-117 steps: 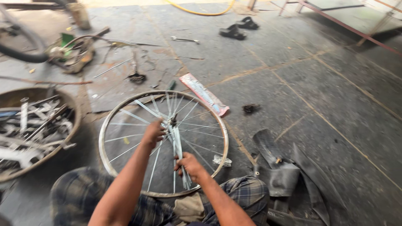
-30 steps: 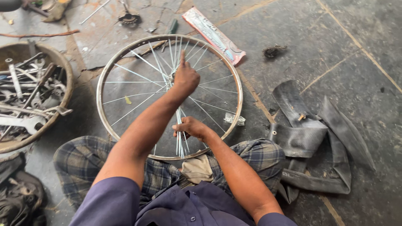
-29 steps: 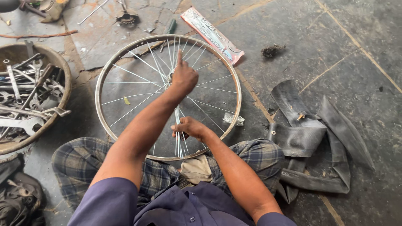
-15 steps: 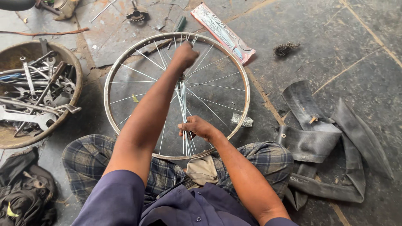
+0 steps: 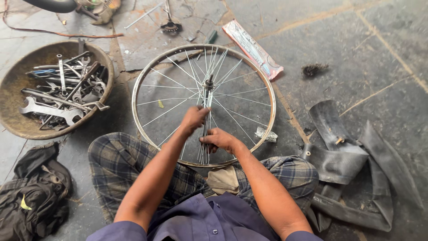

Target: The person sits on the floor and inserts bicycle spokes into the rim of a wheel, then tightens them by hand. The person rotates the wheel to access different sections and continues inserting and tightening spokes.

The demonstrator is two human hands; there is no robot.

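Observation:
A bare bicycle wheel rim (image 5: 147, 71) lies flat on the stone floor in front of my crossed legs, its thin spokes fanning from the central hub (image 5: 208, 84). A bunch of loose spokes (image 5: 205, 143) runs from the hub toward me. My left hand (image 5: 193, 119) pinches a spoke just below the hub. Close beside it, my right hand (image 5: 220, 139) grips the bunch of spokes near the rim's near edge.
A round rusty bowl (image 5: 18, 129) full of spanners sits at the left. A dark cloth bundle (image 5: 33, 196) lies at lower left. A black inner tube (image 5: 352, 160) sprawls at the right. A flat printed packet (image 5: 252, 48) and a small plastic bag (image 5: 266, 134) lie by the rim.
My left hand has drawn back from the far side of the hub to a spot near my right hand. My right hand stays on the spokes.

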